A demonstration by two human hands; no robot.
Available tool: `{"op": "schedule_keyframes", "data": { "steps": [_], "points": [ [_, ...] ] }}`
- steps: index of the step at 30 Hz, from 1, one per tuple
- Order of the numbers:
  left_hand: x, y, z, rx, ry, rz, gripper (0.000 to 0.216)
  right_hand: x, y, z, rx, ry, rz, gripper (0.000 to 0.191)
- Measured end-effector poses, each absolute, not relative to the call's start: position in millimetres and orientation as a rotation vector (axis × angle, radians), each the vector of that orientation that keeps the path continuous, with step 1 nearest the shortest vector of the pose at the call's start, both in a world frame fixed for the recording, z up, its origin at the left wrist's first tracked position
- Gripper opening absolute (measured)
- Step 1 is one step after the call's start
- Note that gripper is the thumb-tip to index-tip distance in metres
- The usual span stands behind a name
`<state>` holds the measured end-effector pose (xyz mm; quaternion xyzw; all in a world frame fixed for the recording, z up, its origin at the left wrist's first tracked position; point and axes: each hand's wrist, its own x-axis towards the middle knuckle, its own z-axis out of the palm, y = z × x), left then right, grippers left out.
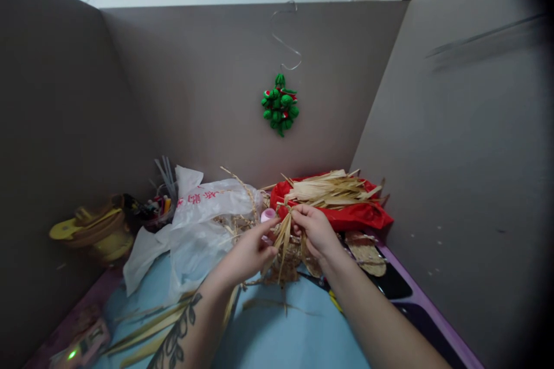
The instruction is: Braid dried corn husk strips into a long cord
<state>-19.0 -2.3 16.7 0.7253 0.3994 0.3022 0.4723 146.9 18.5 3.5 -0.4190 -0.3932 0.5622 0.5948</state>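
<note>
A bundle of dried, pale husk strips (283,236) hangs fanned downward in front of me, gathered near its top. My right hand (315,230) pinches the gathered top between thumb and fingers. To the left of the strips is my left hand (251,253), with thumb and index finger apart and their tips close beside the bundle; its other fingers are partly hidden. Behind the left fingertips stands a pink spool-like object (268,216). Brown dried pieces (294,253) lie below and behind the bundle.
A red bag (363,216) bears more husk strips (333,190). White plastic bags (203,213), a yellow container (101,233) and loose strips (149,328) are at left. Yellow-handled scissors (335,301) and a dark phone (393,281) lie right. A green ornament (280,106) hangs on the back panel.
</note>
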Motion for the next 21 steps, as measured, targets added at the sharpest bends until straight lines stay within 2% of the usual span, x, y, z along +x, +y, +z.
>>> {"op": "schedule_keyframes", "data": {
  "steps": [7, 13, 17, 21],
  "points": [
    [-21.0, 0.3, 14.9, 1.795, 0.960, 0.752, 0.062, 150.3, 18.9, 4.0, -0.969, -0.939, 1.307, 0.024],
    [-24.1, 1.6, 19.5, 1.808, 1.063, 0.840, 0.039, 150.4, 15.5, 6.7, -0.985, -1.076, 1.296, 0.022],
    [-25.5, -0.1, 20.3, 1.920, 1.282, 0.883, 0.035, 142.3, 10.7, 7.3, -0.971, -1.139, 1.317, 0.021],
    [-23.1, -1.7, 21.6, 1.876, 1.255, 0.932, 0.034, 135.3, 7.3, 7.3, -0.969, -1.220, 1.283, 0.017]
  ]
}}
